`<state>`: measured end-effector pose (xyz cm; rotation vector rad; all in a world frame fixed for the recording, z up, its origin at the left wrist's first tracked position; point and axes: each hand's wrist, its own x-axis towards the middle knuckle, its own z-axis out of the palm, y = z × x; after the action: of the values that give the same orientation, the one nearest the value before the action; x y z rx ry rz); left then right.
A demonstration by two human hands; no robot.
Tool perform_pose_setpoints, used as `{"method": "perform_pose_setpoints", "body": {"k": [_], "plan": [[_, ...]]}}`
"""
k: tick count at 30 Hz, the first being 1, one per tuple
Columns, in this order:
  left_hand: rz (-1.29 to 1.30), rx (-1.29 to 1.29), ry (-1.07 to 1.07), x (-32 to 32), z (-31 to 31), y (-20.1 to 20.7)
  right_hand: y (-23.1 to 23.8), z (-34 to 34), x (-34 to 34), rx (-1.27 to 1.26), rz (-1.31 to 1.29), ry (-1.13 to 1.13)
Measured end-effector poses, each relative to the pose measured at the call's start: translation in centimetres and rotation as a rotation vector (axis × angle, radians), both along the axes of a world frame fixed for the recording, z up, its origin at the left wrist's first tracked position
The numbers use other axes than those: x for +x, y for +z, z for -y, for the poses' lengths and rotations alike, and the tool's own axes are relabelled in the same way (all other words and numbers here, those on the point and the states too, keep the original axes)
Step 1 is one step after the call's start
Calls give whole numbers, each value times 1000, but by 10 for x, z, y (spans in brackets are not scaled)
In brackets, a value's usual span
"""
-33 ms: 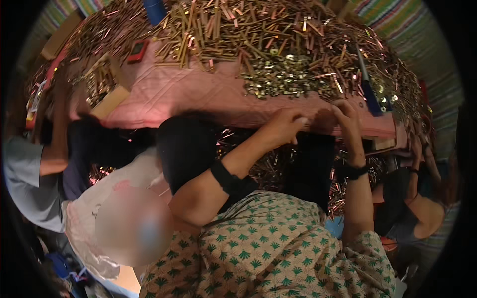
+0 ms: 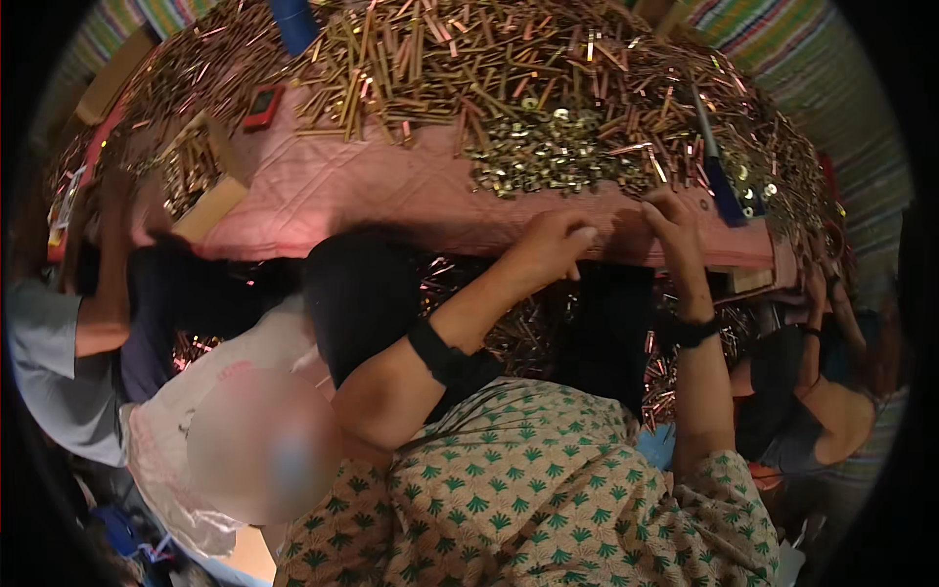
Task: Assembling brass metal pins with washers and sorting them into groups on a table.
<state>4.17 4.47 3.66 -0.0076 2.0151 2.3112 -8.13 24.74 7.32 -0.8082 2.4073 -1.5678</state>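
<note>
My left hand [image 2: 556, 245] is over the front edge of the pink quilted cloth [image 2: 293, 186], its thumb and curled fingers drawn together. Facing it on the right, my right hand [image 2: 675, 227] has its fingers bent into a pinch, a short gap from the left. Whatever either one grips is too small or hidden to name. Just beyond them lies a heap of small shiny nuts and washers [image 2: 538, 152]. Long brassy bolts [image 2: 401, 64] spread in a wide pile behind that heap. Dark bands circle my left forearm and right wrist.
A cardboard box [image 2: 217, 207] of metal parts stands at left, near a red-framed device [image 2: 263, 106]. A blue cylinder [image 2: 292, 24] stands at the back. One long tool with a blue end [image 2: 724, 201] lies at right. Other people sit close on both sides.
The whole view has shifted slightly. My hands keep nearly the same pose, with the gap between them.
</note>
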Motion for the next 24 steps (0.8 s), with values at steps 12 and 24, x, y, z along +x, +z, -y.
{"method": "perform_pose_setpoints", "body": {"k": [12,24], "plan": [[166,214,180,-5,9,16,-2,84,-103,391,-993,119],[117,463,501,-8,31,17,14,93,-80,648,-970,284]]}}
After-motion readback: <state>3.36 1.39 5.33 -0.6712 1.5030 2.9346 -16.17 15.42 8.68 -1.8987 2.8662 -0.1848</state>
